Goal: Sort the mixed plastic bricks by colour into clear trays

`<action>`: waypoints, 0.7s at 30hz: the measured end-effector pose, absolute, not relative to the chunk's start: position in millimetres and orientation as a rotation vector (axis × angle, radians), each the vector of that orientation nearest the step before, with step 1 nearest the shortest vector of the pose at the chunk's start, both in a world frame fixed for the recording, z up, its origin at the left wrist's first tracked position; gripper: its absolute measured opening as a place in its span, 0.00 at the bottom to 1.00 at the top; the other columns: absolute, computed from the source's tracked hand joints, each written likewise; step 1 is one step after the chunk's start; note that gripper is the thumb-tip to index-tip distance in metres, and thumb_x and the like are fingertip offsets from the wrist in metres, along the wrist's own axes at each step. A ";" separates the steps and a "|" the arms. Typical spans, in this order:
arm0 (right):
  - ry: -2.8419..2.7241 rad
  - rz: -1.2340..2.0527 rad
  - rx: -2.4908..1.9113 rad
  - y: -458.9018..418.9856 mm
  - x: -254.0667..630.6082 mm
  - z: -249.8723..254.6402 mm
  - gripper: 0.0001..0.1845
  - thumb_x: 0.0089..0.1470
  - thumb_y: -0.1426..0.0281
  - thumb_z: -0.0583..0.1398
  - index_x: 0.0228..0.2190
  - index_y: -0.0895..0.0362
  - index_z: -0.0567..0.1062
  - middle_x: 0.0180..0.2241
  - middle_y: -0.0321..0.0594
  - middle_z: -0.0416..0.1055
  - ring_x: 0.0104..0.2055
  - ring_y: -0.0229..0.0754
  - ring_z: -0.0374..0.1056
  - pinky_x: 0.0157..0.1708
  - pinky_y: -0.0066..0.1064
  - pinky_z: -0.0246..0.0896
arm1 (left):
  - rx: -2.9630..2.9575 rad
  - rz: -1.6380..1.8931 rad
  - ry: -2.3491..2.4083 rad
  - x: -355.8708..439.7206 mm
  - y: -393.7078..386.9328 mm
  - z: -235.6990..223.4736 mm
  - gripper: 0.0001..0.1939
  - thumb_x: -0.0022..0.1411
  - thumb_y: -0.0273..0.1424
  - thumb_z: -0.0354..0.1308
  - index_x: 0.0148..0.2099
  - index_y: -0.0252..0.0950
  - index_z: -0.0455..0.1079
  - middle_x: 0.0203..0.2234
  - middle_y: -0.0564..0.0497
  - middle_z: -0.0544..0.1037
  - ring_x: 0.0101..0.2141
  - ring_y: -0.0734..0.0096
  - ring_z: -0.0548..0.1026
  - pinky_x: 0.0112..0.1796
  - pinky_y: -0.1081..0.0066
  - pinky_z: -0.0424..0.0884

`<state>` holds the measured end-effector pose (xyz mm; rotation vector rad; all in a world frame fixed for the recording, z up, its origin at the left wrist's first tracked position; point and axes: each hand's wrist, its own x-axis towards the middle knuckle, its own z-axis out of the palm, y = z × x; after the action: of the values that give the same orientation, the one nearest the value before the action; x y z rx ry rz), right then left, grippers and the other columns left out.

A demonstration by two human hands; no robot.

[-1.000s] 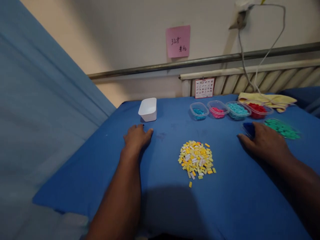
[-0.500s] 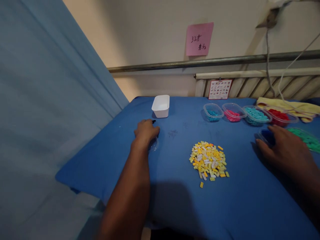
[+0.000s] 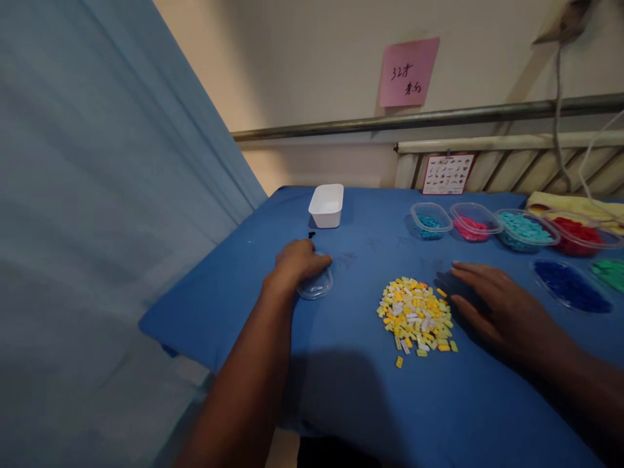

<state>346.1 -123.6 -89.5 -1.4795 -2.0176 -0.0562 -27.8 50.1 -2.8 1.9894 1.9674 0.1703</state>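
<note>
brick pile (image 3: 416, 315): yellow, white, orange | tub (image 3: 327, 211): white | tablecloth (image 3: 214, 299): blue | note (image 3: 408, 73): pink | curtain (image 3: 97, 195): pale blue

Clear container (image 3: 318, 288), partly hidden by the left hand (image 3: 299, 260); green pieces (image 3: 611, 273), cut by the right edge; black bits (image 3: 312, 234), seemingly clustered, too small to identify.

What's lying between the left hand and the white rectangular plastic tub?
In the head view, a small black object, too small to identify, lies on the blue cloth between the left hand and the tub.
</note>
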 end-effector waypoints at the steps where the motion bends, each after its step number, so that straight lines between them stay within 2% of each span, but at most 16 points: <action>1: -2.012 -0.047 -1.470 -123.3 347.0 -90.1 0.26 0.69 0.53 0.58 0.62 0.51 0.76 0.62 0.54 0.76 0.64 0.64 0.72 0.63 0.65 0.69 | 1.932 0.224 1.909 -29.2 53.1 -4.4 0.23 0.54 0.49 0.72 0.43 0.37 0.82 0.42 0.34 0.85 0.44 0.36 0.82 0.44 0.50 0.74; 3: -1.989 -0.034 -1.449 -123.1 349.4 -89.6 0.25 0.70 0.54 0.59 0.61 0.51 0.76 0.61 0.53 0.77 0.63 0.63 0.73 0.62 0.64 0.70 | 1.853 0.300 1.804 -32.3 58.3 -4.9 0.20 0.52 0.46 0.74 0.38 0.36 0.80 0.34 0.40 0.84 0.36 0.47 0.81 0.38 0.57 0.73; 6: -1.903 0.015 -1.413 -124.9 346.6 -84.6 0.23 0.69 0.57 0.61 0.59 0.52 0.78 0.59 0.52 0.79 0.62 0.62 0.74 0.62 0.61 0.70 | 1.827 0.366 1.687 -28.3 61.5 1.3 0.16 0.56 0.44 0.72 0.35 0.36 0.78 0.28 0.48 0.80 0.28 0.64 0.76 0.32 0.67 0.69; 8: -1.768 0.142 -1.426 -128.6 336.4 -77.6 0.21 0.69 0.56 0.62 0.57 0.52 0.80 0.57 0.50 0.80 0.59 0.60 0.76 0.60 0.57 0.72 | 1.722 0.527 1.550 -13.6 59.3 7.1 0.18 0.58 0.46 0.71 0.35 0.35 0.77 0.25 0.51 0.76 0.24 0.71 0.70 0.28 0.71 0.66; 10: -1.578 0.406 -1.428 -133.9 320.0 -67.6 0.20 0.69 0.54 0.63 0.55 0.51 0.81 0.52 0.49 0.83 0.53 0.57 0.80 0.55 0.52 0.76 | 1.514 0.760 1.332 12.7 52.5 10.1 0.22 0.56 0.49 0.74 0.36 0.35 0.76 0.22 0.54 0.73 0.21 0.76 0.65 0.25 0.73 0.62; 13: -1.288 0.966 -1.251 -140.5 292.3 -51.6 0.25 0.71 0.49 0.61 0.56 0.54 0.80 0.45 0.49 0.84 0.43 0.51 0.81 0.44 0.44 0.78 | 1.282 0.997 1.032 64.2 32.3 5.3 0.24 0.52 0.49 0.78 0.38 0.35 0.77 0.21 0.57 0.71 0.20 0.79 0.63 0.24 0.75 0.62; 16: -1.183 1.263 -1.059 -140.7 276.2 -42.3 0.25 0.71 0.48 0.60 0.51 0.56 0.81 0.40 0.47 0.84 0.36 0.45 0.79 0.37 0.37 0.76 | 1.275 1.106 0.921 103.8 7.7 -7.3 0.23 0.56 0.47 0.76 0.45 0.34 0.81 0.24 0.56 0.74 0.23 0.77 0.67 0.27 0.75 0.66; 18: -1.172 1.283 -1.047 -138.9 275.8 -41.0 0.24 0.71 0.49 0.61 0.47 0.57 0.82 0.35 0.44 0.83 0.32 0.43 0.76 0.35 0.35 0.75 | 1.327 1.111 0.895 113.5 -2.9 -16.0 0.24 0.59 0.45 0.75 0.52 0.36 0.82 0.31 0.52 0.80 0.29 0.73 0.74 0.32 0.73 0.71; 21: -1.226 1.038 -1.189 -137.3 284.5 -43.6 0.21 0.72 0.52 0.60 0.47 0.55 0.82 0.33 0.40 0.81 0.32 0.43 0.76 0.35 0.35 0.74 | 1.556 1.164 0.898 107.7 -5.0 -26.0 0.23 0.63 0.40 0.73 0.58 0.39 0.82 0.47 0.46 0.83 0.43 0.67 0.79 0.44 0.69 0.76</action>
<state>284.5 -137.3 -43.6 -1.1887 -1.2265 1.0382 107.7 -5.0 -26.0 1.5559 0.8978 1.1645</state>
